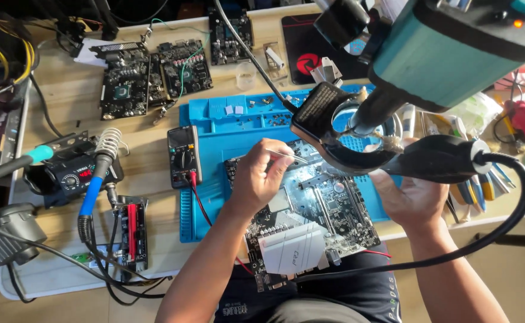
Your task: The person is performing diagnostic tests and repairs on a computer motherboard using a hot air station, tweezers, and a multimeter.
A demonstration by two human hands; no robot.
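Left hand (261, 179) pinching tweezers (290, 156)

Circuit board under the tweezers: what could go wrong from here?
The board overhangs the table edge toward the lap, so it may tip. The tweezers in the left hand could slip across nearby parts. The black hot-air tool in the right hand sits close to its fingers and the board.

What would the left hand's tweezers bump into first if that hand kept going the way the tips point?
Probably the black ring light under the microscope: the tweezers in the left hand point right, toward its rim above the circuit board. Depth is unclear, so they might pass beneath it.
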